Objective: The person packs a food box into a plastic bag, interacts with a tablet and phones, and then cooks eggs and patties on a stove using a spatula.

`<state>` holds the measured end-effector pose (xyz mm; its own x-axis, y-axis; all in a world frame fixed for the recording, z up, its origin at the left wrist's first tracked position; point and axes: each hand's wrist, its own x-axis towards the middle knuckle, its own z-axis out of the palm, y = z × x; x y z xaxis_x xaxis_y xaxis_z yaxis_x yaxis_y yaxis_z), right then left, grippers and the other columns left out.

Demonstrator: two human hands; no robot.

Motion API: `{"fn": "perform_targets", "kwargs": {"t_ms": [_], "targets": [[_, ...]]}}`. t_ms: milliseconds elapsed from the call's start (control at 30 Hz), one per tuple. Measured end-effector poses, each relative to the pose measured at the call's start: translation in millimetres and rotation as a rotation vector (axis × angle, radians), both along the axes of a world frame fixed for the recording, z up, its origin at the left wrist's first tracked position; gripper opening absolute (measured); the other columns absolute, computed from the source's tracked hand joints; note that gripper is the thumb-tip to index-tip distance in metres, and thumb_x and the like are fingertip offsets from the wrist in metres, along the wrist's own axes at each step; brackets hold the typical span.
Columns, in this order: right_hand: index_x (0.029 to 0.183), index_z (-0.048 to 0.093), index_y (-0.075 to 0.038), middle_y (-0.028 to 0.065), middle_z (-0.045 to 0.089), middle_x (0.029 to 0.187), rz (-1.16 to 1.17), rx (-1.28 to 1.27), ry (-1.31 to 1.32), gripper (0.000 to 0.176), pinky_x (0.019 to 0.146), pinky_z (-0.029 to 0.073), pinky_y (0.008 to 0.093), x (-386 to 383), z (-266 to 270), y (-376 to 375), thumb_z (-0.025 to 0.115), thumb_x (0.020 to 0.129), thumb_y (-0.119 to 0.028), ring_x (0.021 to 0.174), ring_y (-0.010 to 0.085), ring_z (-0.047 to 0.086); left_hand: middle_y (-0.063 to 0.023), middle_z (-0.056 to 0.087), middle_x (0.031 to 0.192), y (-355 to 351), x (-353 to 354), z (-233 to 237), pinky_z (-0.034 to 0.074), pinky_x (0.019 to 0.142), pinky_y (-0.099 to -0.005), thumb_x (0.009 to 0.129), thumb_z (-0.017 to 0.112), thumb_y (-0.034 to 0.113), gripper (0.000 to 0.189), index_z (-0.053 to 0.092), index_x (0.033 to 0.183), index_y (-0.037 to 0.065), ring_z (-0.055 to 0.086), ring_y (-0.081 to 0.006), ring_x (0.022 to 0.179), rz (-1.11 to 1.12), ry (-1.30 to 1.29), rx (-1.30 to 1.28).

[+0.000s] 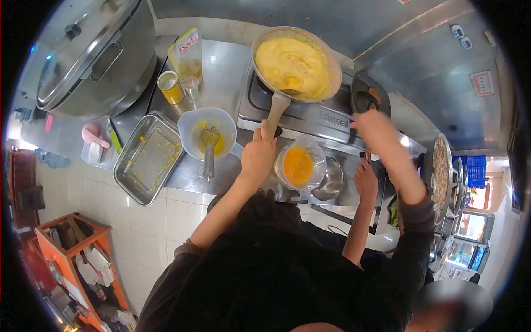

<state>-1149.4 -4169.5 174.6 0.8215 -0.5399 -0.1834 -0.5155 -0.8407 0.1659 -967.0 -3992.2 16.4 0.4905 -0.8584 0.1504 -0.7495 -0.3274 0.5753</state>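
A beige frying pan (335, 72) sits on a silver gas stove (310, 115), with a yellow egg-like mixture (287, 63) across its base. My left hand (259, 154) is wrapped round the pan's handle. Motion smears my right hand (375, 126), which is closed beside a black pan (384, 102); what it grips, if anything, I cannot make out. Below the stove, a clear container lined with plastic (318, 160) holds orange-yellow liquid. On the left, a whisk (209, 146) stands in a white jug (189, 119) with yellow residue. Another person's hand (365, 178) rests near the stove's right front.
A metal tray (123, 176) with yellow bits, an open can (170, 88) and a pouch (188, 52) stand left. Behind them is a large pot (121, 72). A steel bowl (332, 180) sits at the front edge. Another person stands close on my right.
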Motion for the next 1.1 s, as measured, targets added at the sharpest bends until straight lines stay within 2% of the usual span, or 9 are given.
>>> {"fn": "perform_targets", "kwargs": {"t_ms": [200, 367, 433, 600, 700, 800, 900, 1000, 1100], "targets": [[0.067, 0.064, -0.004, 0.0163, 0.06, 0.07, -0.009, -0.202, -0.138, 0.008, 0.052, 0.052, 0.0355, 96.1, -61.9, 69.8, 0.057, 0.069, -0.003, 0.066, 0.0282, 0.065, -0.0195, 0.057, 0.094, 1.7, 0.9, 4.2, 0.05, 0.056, -0.0439, 0.087, 0.052, 0.025, 0.05, 0.037, 0.128, 0.0, 0.06, -0.0381, 0.067, -0.023, 0.111, 0.023], [0.083, 0.067, 0.004, 0.011, 0.059, 0.057, -0.107, -0.255, -0.318, 0.024, 0.038, 0.043, 0.0327, 151.7, -117.8, 36.3, 0.059, 0.068, -0.013, 0.049, 0.0191, 0.058, -0.0208, 0.057, 0.093, 1.5, 1.3, 2.8, 0.05, 0.057, -0.0447, 0.086, 0.053, 0.024, 0.051, 0.036, 0.128, -0.001, 0.06, -0.039, 0.069, -0.036, 0.055, 0.046], [0.087, 0.068, 0.003, 0.0139, 0.064, 0.066, -0.38, -0.573, -0.15, 0.023, 0.037, 0.047, 0.0326, 164.7, -132.4, 23.4, 0.057, 0.069, -0.005, 0.055, 0.021, 0.063, -0.0183, 0.057, 0.094, 0.6, 1.0, -2.5, 0.051, 0.054, -0.0421, 0.086, 0.054, 0.025, 0.053, 0.035, 0.127, -0.002, 0.062, -0.0354, 0.065, -0.042, -0.013, -0.003], [0.091, 0.068, 0.002, 0.0152, 0.065, 0.07, -0.612, -0.592, 0.016, 0.025, 0.035, 0.045, 0.0321, 132.2, -143.3, 0.3, 0.056, 0.071, -0.007, 0.053, 0.019, 0.063, -0.0216, 0.057, 0.098, 0.4, -0.5, -2.0, 0.051, 0.056, -0.0433, 0.087, 0.053, 0.025, 0.051, 0.034, 0.127, -0.002, 0.061, -0.0384, 0.07, -0.089, -0.046, -0.013], [0.08, 0.069, -0.001, 0.0157, 0.065, 0.069, -0.569, -0.331, -0.098, 0.015, 0.037, 0.046, 0.0309, 97.2, -124.6, 18.8, 0.058, 0.071, -0.006, 0.055, 0.0199, 0.064, -0.0231, 0.057, 0.098, -0.3, -0.7, -1.3, 0.05, 0.058, -0.0444, 0.088, 0.052, 0.024, 0.05, 0.034, 0.127, -0.002, 0.061, -0.0397, 0.073, -0.093, -0.063, -0.039], [0.072, 0.069, -0.007, 0.0086, 0.065, 0.067, -0.502, -0.326, -0.011, 0.008, 0.049, 0.05, 0.0312, 73.1, -89.6, 61.4, 0.061, 0.07, -0.007, 0.064, 0.0224, 0.066, -0.0242, 0.056, 0.097, 1.0, 0.7, 0.9, 0.05, 0.059, -0.0455, 0.089, 0.051, 0.023, 0.049, 0.034, 0.127, -0.002, 0.061, -0.0406, 0.075, -0.101, -0.064, -0.015], [0.072, 0.068, -0.01, 0.0058, 0.064, 0.067, -0.295, -0.29, -0.219, 0.008, 0.054, 0.05, 0.0335, 45.3, -58.1, 75.6, 0.061, 0.071, -0.008, 0.067, 0.0241, 0.065, -0.0249, 0.056, 0.097, 0.7, -0.5, 0.2, 0.049, 0.06, -0.0465, 0.089, 0.05, 0.023, 0.049, 0.034, 0.127, -0.002, 0.06, -0.0416, 0.076, -0.122, -0.061, -0.003], [0.074, 0.068, -0.01, 0.0059, 0.063, 0.066, -0.344, -0.205, -0.388, 0.007, 0.056, 0.049, 0.0352, 35.5, -22.4, 64.8, 0.062, 0.071, -0.009, 0.067, 0.0255, 0.064, -0.0253, 0.056, 0.098, 1.5, -0.4, -1.6, 0.049, 0.061, -0.0471, 0.089, 0.05, 0.023, 0.049, 0.033, 0.127, -0.002, 0.059, -0.0423, 0.076, -0.137, -0.069, -0.014], [0.074, 0.067, -0.01, 0.0049, 0.062, 0.066, -0.321, -0.213, -0.248, 0.007, 0.057, 0.049, 0.0328, 41.9, 16.7, 81.5, 0.061, 0.07, -0.01, 0.066, 0.0239, 0.063, -0.0257, 0.056, 0.099, 2.0, 0.0, 1.9, 0.049, 0.061, -0.0474, 0.089, 0.051, 0.023, 0.049, 0.033, 0.127, -0.002, 0.059, -0.0427, 0.077, -0.145, -0.06, -0.025]]}}
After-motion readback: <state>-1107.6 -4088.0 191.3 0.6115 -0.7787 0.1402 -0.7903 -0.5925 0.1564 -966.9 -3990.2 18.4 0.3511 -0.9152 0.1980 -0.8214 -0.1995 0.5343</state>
